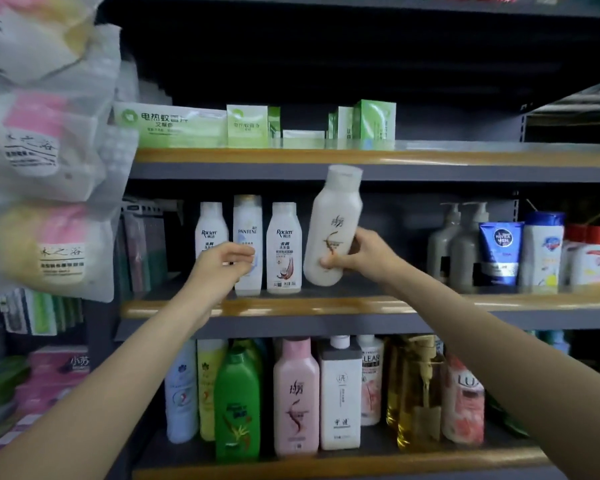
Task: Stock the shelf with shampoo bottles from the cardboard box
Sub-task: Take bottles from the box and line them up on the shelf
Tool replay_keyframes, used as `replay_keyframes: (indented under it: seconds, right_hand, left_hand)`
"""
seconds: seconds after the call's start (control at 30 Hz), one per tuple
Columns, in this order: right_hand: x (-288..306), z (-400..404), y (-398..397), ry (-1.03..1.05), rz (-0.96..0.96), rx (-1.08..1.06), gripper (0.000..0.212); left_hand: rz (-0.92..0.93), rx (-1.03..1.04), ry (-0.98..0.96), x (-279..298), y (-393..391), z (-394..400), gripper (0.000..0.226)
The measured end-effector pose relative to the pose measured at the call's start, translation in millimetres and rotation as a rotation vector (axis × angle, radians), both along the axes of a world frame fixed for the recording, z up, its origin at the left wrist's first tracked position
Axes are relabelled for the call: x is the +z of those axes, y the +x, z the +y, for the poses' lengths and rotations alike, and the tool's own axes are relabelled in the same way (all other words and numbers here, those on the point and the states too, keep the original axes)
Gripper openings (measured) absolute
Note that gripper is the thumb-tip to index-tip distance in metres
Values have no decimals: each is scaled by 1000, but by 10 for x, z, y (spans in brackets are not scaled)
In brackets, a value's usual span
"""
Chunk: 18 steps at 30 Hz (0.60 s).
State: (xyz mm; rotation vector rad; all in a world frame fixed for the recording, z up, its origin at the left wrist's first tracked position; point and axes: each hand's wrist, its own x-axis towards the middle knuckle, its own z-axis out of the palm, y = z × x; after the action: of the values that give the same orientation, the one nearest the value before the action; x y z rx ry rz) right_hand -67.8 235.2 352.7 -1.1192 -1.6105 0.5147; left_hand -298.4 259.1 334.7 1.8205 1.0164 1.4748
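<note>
Your two bare forearms reach up from the bottom corners toward the middle shelf (326, 304). Your right hand (357, 256) grips the lower part of a white shampoo bottle (333, 226), thumb on its front and fingers wrapped behind; the bottle leans a little to the right, its base just above the shelf board and its cap up against the shelf edge overhead. Your left hand (222, 263) is loosely curled, thumb and fingers nearly meeting with nothing in them, in front of the Pantene bottle (247, 237). Behind that hand stands a white Racien bottle (211, 230), and a second Racien bottle (284, 247) stands between your hands, just left of the held bottle. Right of your right hand are two grey pump bottles (459, 244) and a blue Nivea tube (501, 251). Below your arms, a green bottle (237, 407) and a pink bottle (296, 396) stand on the lower shelf.
</note>
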Motion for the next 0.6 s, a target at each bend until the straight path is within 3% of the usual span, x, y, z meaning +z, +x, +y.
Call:
replay_keyframes:
  seconds: [0.1,0.27,0.6]
  right_hand:
    - [-3,211,-138,-56,-95,-22,38]
    - [-84,522,-344,-120,-63,-78,45]
    - [-66,698,-366,-246,-137,-72,52]
  left_hand:
    - [90,36,8,60,77,124,16]
    - [231,87,16,106,188,311,17]
    - [366,95,-15,40,267,483,33]
